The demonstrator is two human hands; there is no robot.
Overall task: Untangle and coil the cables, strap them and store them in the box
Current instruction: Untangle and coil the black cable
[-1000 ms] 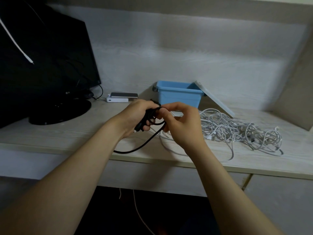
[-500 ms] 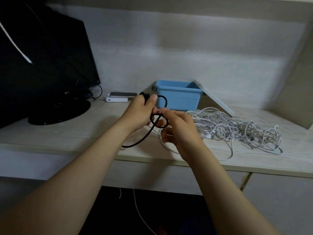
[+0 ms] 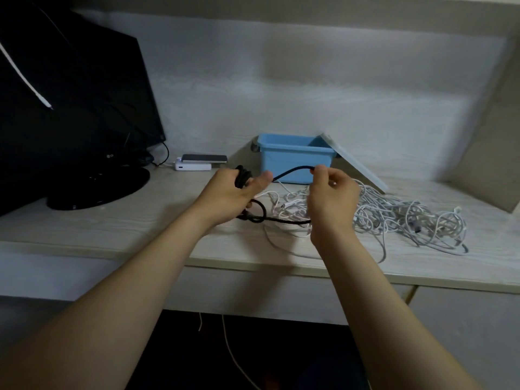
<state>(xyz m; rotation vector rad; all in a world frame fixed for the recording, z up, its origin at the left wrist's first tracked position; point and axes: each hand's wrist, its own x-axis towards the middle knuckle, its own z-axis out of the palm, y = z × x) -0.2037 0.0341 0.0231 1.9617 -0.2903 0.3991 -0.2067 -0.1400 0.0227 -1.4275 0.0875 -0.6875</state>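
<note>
We log left hand (image 3: pixel 230 192) curled round coiled black cable (image 3: pixel 292 170), above desk (image 3: pixel 112 220), before blue box (image 3: pixel 292 150); right hand (image 3: pixel 332 190) pinches free run. We judge cable light, limp, slightly springy: hold bundle firmly, feed close to coil. Beside, white cable tangle (image 3: pixel 394 215) on desk.

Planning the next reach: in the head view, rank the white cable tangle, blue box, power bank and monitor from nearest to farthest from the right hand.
From the right hand:
1. white cable tangle, beneath and right
2. blue box, just behind
3. power bank, back left
4. monitor, far left
</note>
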